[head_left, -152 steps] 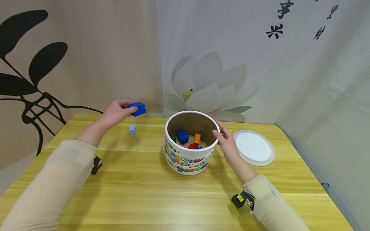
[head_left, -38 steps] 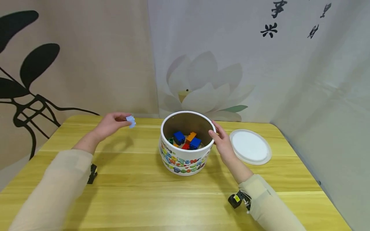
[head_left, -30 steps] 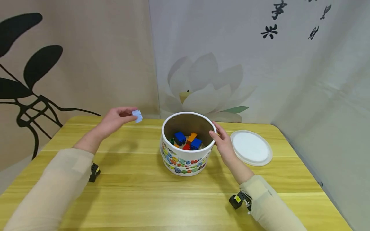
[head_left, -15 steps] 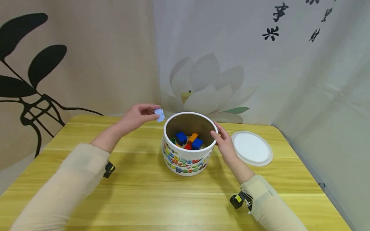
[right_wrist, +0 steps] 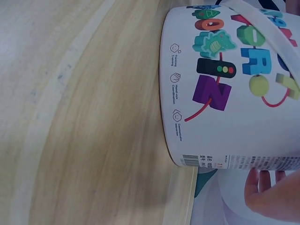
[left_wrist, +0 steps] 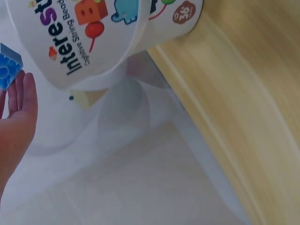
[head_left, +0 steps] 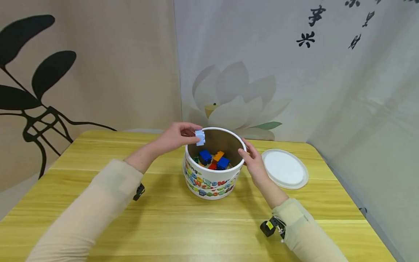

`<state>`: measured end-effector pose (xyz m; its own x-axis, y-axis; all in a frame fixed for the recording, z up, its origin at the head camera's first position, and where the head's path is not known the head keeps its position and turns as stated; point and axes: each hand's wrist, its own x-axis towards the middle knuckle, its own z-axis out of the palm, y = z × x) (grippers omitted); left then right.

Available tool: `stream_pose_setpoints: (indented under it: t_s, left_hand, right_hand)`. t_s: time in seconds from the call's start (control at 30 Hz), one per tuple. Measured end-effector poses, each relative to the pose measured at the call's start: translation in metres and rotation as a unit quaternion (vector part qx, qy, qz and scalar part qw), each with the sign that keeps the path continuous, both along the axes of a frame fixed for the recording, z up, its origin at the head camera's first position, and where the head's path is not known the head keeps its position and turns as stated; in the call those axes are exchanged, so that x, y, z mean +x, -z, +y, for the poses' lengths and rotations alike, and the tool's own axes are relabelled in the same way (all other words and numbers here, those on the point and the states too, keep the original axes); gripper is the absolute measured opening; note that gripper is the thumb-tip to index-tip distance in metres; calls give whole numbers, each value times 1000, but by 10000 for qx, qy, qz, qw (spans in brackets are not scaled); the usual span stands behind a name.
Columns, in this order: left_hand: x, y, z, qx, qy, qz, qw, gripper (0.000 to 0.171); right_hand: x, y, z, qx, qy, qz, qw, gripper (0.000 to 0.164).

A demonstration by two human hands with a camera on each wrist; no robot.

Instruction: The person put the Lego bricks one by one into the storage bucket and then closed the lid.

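Observation:
My left hand (head_left: 178, 137) pinches a light blue building brick (head_left: 200, 138) over the left part of a round white bucket's (head_left: 193, 167) rim. In the left wrist view the studs of that brick (left_wrist: 9, 66) show beside the fingers, near the bucket's printed wall (left_wrist: 70, 42). My right hand (head_left: 255, 162) grips the bucket's rim on the right, thumb on the near side of the edge. Under the bucket in the right wrist view, fingers of the right hand (right_wrist: 272, 194) touch its wall. Inside lie blue bricks (head_left: 205, 157), an orange brick (head_left: 218, 157) and a red one (head_left: 212, 166).
A round white lid (head_left: 285, 169) lies on the wooden table (head_left: 196, 229) right of the bucket. Behind the table hangs a printed curtain (head_left: 131, 65). A small black camera (head_left: 268, 228) is fixed at the right wrist, another (head_left: 139, 191) at the left.
A dark blue brick earlier in the left hand now lies in the bucket. The left hand has picked the light blue brick off the table and carried it right, to the bucket. The right hand stays put.

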<state>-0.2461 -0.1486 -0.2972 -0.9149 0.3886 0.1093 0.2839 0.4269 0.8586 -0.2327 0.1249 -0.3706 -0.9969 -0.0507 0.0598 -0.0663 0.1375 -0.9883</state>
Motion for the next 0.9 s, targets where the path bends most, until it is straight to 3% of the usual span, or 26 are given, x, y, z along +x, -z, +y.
stream_pose_setpoints:
  t_s: [0.5, 0.73, 0.9]
  left_hand:
    - [2, 13, 10, 93, 329, 120, 9993, 45]
    - [3, 14, 9, 155, 282, 187, 9993, 39]
    - [3, 14, 7, 197, 244, 221, 9993, 38]
  right_hand:
    - [-2, 1, 1, -71, -3, -6, 10000, 48]
    - [-2, 1, -1, 19, 37, 43, 10000, 49]
    - [-4, -4, 3, 319, -58, -159, 9993, 50]
